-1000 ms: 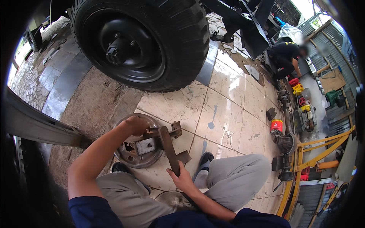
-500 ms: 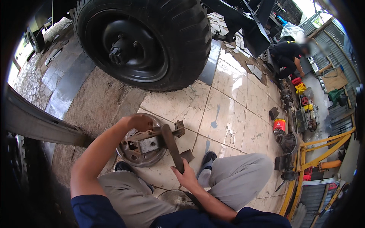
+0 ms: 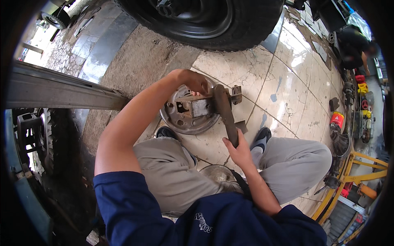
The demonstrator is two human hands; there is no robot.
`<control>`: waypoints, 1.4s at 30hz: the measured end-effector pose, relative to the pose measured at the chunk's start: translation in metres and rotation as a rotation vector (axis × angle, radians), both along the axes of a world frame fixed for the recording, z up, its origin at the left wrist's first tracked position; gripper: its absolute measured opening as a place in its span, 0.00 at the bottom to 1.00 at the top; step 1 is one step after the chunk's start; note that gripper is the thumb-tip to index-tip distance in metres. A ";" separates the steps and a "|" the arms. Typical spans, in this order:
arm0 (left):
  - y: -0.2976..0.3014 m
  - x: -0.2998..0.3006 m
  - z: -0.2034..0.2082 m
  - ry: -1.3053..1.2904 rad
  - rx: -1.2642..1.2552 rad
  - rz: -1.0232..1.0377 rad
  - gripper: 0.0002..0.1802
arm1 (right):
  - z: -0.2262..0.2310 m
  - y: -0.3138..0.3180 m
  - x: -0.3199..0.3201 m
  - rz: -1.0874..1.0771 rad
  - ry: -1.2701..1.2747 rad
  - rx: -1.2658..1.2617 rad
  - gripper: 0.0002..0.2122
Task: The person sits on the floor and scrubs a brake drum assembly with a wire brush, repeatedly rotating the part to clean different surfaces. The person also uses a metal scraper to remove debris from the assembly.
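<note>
A round metal plate with holes, resembling a brake backing plate, lies on the floor in front of my feet. Over it is a rusty metal bracket with a pale, scuffed block beside it. My left hand reaches over from the left, fingers curled down and closed; what they grip is mostly hidden behind the hand. With my right hand I grip the lower end of a thick dark-brown bar. Its rounded upper end leans against the block and bracket, near my left fingers.
A big black tyre stands ahead. A metal post juts in from the left. At right are a red-yellow can, an axle and a yellow frame. Another person crouches far right.
The view has shifted, so the tyre sits higher and my hands lie farther right and up in the picture. Both hands keep their places at the bracket and the bar.
</note>
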State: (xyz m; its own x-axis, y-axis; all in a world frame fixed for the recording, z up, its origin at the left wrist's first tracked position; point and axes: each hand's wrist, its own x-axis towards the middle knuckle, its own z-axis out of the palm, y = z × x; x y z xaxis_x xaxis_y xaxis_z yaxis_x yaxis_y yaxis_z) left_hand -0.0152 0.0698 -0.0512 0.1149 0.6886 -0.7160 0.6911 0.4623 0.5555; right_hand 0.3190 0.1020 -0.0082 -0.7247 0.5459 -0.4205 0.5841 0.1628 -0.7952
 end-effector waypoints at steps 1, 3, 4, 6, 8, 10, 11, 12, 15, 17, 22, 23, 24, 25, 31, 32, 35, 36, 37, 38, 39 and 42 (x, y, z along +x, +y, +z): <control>-0.001 -0.001 -0.001 -0.016 0.007 -0.011 0.24 | -0.002 -0.001 0.002 -0.009 -0.001 -0.019 0.23; -0.002 -0.003 -0.002 -0.043 0.032 -0.025 0.23 | -0.002 -0.004 0.003 -0.074 -0.059 -0.133 0.24; -0.004 -0.004 -0.001 -0.054 0.051 -0.028 0.22 | 0.000 -0.006 0.003 -0.021 -0.036 -0.079 0.24; -0.004 -0.004 -0.001 -0.074 0.076 -0.032 0.21 | 0.005 -0.010 0.001 0.083 0.012 0.021 0.24; -0.004 -0.004 0.000 -0.090 0.089 -0.034 0.22 | 0.001 -0.009 0.001 0.011 0.048 0.010 0.25; -0.006 -0.005 -0.004 -0.058 0.058 -0.023 0.22 | 0.002 -0.007 0.002 -0.039 0.008 -0.025 0.25; -0.008 -0.007 -0.006 -0.042 0.042 -0.017 0.23 | 0.004 -0.011 0.002 -0.001 0.012 -0.038 0.25; -0.006 -0.007 -0.005 -0.012 0.026 -0.021 0.23 | 0.008 -0.018 0.003 0.033 0.014 -0.045 0.24; -0.008 -0.010 -0.007 0.074 0.012 -0.031 0.24 | -0.001 -0.013 0.002 0.026 0.023 -0.078 0.23; -0.006 -0.003 0.001 0.037 0.055 0.001 0.22 | -0.005 -0.007 0.005 -0.025 0.004 -0.113 0.23; -0.014 -0.007 0.003 -0.010 0.059 0.051 0.23 | 0.008 -0.016 0.002 0.076 0.065 -0.084 0.24; -0.010 -0.006 0.005 -0.004 0.058 0.043 0.23 | 0.004 -0.011 0.003 0.047 0.059 -0.075 0.24; -0.010 -0.006 0.007 0.011 0.071 0.016 0.23 | -0.003 -0.006 0.004 0.027 0.056 -0.074 0.25; -0.009 -0.005 0.009 0.023 0.083 -0.009 0.23 | -0.007 -0.003 0.005 0.007 0.051 -0.075 0.25; -0.008 -0.003 0.024 -0.008 0.032 0.059 0.22 | -0.011 -0.013 0.009 0.082 0.086 -0.110 0.27; -0.007 -0.005 0.019 -0.028 0.061 0.064 0.21 | -0.013 -0.010 0.010 0.096 0.105 -0.097 0.28; -0.010 -0.012 0.002 -0.062 0.138 0.078 0.18 | -0.015 -0.006 0.010 0.031 0.043 -0.100 0.28; -0.013 -0.010 0.002 -0.061 0.154 0.079 0.17 | -0.014 -0.008 0.011 0.013 0.019 -0.117 0.28; -0.016 -0.009 0.002 -0.060 0.170 0.081 0.17 | -0.012 -0.010 0.011 0.041 0.028 -0.104 0.28; -0.016 -0.008 0.001 -0.027 0.186 0.073 0.16 | -0.009 -0.010 0.011 0.069 0.038 -0.090 0.27; -0.016 -0.005 0.008 0.005 0.188 0.065 0.16 | -0.008 -0.014 0.010 0.096 0.048 -0.090 0.27; -0.011 -0.007 0.006 -0.029 0.150 0.071 0.15 | -0.006 -0.005 0.007 0.005 -0.005 -0.106 0.27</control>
State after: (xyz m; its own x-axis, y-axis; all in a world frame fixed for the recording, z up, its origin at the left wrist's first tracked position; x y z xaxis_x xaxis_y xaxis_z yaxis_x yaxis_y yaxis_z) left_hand -0.0226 0.0590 -0.0452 0.0816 0.7947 -0.6014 0.6422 0.4195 0.6415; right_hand 0.3255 0.0972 -0.0138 -0.7247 0.4945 -0.4798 0.5879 0.0806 -0.8049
